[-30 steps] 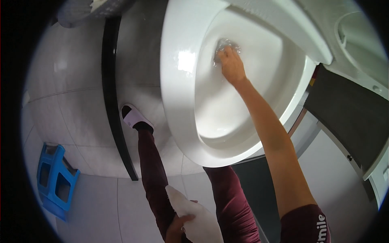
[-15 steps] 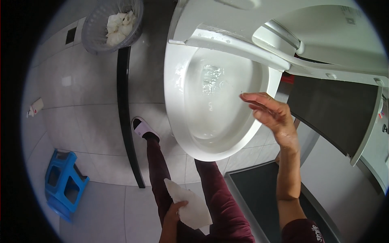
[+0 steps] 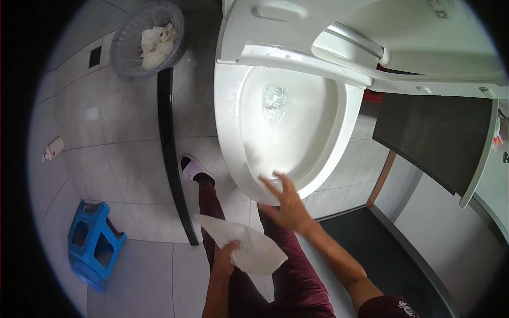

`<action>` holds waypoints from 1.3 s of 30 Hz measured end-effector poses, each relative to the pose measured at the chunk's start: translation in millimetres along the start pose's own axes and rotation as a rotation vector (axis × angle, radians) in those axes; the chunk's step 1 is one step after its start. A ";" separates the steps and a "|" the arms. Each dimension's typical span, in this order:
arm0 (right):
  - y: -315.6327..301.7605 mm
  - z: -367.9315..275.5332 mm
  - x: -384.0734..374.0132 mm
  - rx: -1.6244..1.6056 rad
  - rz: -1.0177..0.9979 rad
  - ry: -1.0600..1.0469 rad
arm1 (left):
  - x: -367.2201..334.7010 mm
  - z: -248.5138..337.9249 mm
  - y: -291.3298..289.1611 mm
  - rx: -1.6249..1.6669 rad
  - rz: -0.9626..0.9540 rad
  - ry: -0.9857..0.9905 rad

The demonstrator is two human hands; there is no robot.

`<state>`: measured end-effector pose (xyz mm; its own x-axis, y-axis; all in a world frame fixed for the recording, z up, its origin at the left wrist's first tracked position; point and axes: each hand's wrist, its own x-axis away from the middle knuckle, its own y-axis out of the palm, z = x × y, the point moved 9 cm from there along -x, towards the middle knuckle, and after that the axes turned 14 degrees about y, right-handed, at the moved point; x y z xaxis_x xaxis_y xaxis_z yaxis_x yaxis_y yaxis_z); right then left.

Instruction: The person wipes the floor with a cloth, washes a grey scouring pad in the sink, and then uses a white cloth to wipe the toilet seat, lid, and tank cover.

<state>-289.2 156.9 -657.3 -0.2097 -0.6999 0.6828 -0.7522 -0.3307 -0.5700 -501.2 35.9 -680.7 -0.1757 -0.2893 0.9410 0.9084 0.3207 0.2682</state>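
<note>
My left hand (image 3: 225, 257) grips a white sheet of tissue paper (image 3: 253, 250) above my thighs, at the lower middle. Up and to the right of it is my right hand (image 3: 292, 211), empty, its fingers spread over the front rim of a white toilet bowl (image 3: 227, 135). Whether the fingertips touch the rim cannot be made out. Rippling water (image 3: 274, 103) shows in the back of the bowl. The seat (image 3: 270, 34) and lid (image 3: 440, 53) are raised, with water drops along the hinge edge.
At the far left stands a grey waste basket (image 3: 123, 40) holding crumpled tissues. A black floor sill (image 3: 168, 153) runs left of the toilet. A blue stool (image 3: 94, 238) and a white bottle (image 3: 54, 148) are further left. A dark cabinet (image 3: 435, 138) stands right, a dark mat (image 3: 371, 249) below it.
My right hand has moved down and left, from over the bowl's right side to its front rim, fingers now spread. The left hand still holds the tissue paper.
</note>
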 end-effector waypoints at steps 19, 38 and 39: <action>-25.2 -69.4 16.5 -0.376 -0.023 -0.150 | 20.1 67.0 24.9 0.214 -0.324 0.109; 85.3 -18.4 -13.9 0.405 0.218 -0.512 | 0.3 34.0 9.1 -0.176 -0.134 0.008; 91.5 8.3 5.2 0.443 0.193 -0.526 | -0.5 36.0 7.9 -0.194 -0.120 0.019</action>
<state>-353.9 117.8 -709.7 0.0999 -0.9476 0.3034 -0.3843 -0.3180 -0.8667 -507.7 71.1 -671.6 -0.2818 -0.3322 0.9001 0.9376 0.1038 0.3318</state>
